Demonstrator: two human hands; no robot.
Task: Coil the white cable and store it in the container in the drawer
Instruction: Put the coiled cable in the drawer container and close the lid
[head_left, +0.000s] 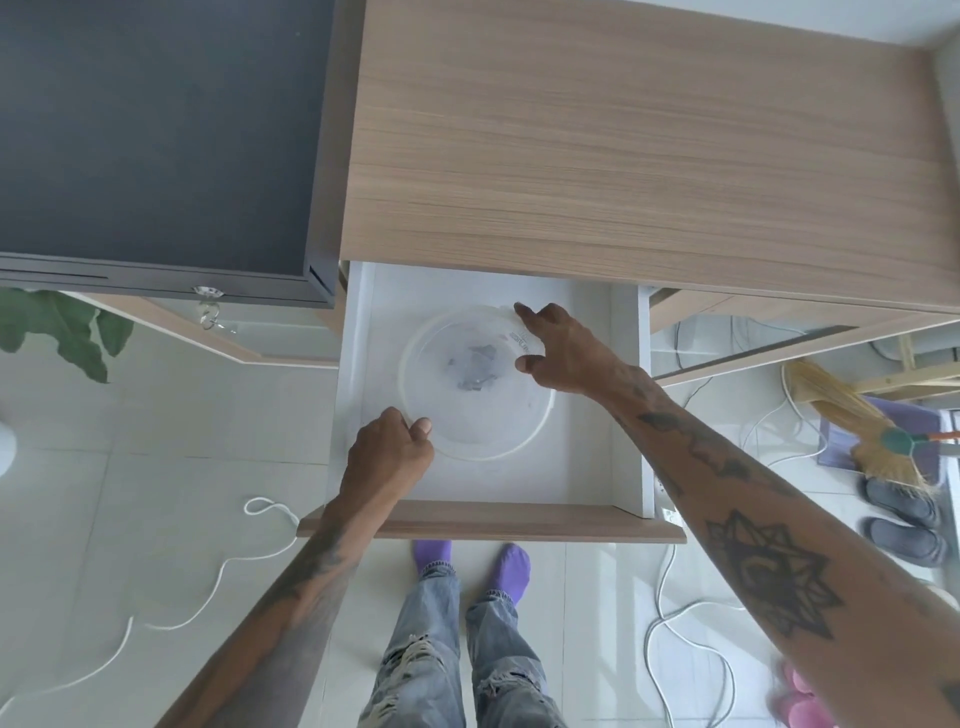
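A round clear plastic container (483, 431) with a lid sits in the pulled-out white drawer (623, 415) under the wooden desk. My left hand (389, 447) pinches the container's near-left rim. At the far-right rim my right hand (556, 343) grips the edge with thumb and forefinger spread. Something grey shows through the lid in the middle. The white cable (208, 597) lies loose and winding on the tiled floor to the left, apart from both hands.
The wooden drawer front (493, 522) juts toward my legs. A dark cash-box-like unit (156, 130) sits at left on the desk (623, 156). A broom (857, 415), slippers (904, 519) and other white cords (670, 613) lie on the floor at right. A plant leaf (67, 327) is at left.
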